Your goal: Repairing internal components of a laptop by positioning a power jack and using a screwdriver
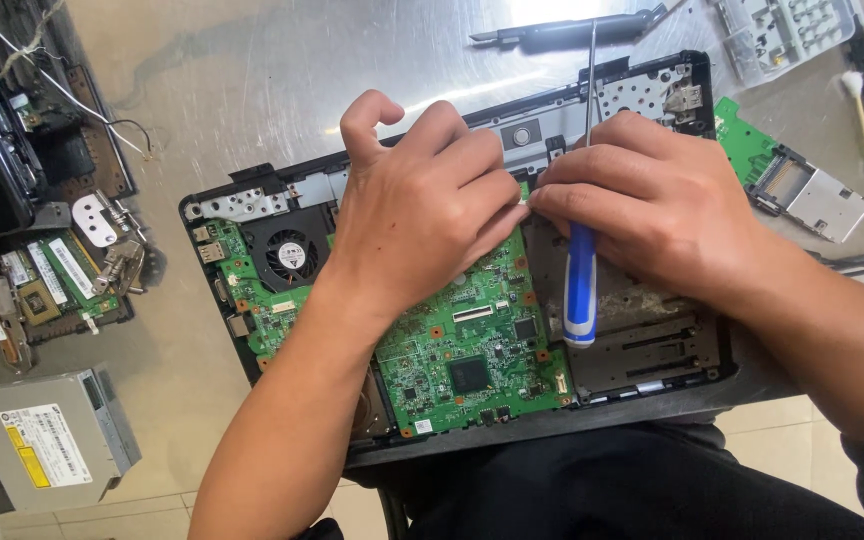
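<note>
We see our left hand (422, 205) resting palm-down on the green circuit board (462, 345), its fingers held close together and stretched toward the middle of the board, with the forefinger crooked up and away from the rest; the fingertips (512, 212) meet those of the other hand, and whether they pinch some small part there we cannot tell, since the knuckles hide the spot. Our right hand (652, 205) comes in from the other side, fingers curled narrow, and a screwdriver (580, 270) with a blue and white handle is tucked under them, its thin metal shaft running up past the knuckles and its handle hanging down over the dark bay beside the board. The board sits inside an opened black laptop base (652, 395), which lies tilted across our lap and the table edge; a round black cooling fan (290, 252) sits at the board's left end, just beside the left wrist. Under it all is a scuffed metal tabletop (252, 90). To the left lie a grey optical drive (47, 440) with a white and yellow label and another stripped board with memory sticks (57, 275). To the upper right lie a clear plastic parts box (782, 30), a cotton swab (860, 120), and a small green board with a metal card slot (802, 180). A dark flat tool (562, 30) lies along the top edge. Pale floor tiles (152, 515) show below the table.
</note>
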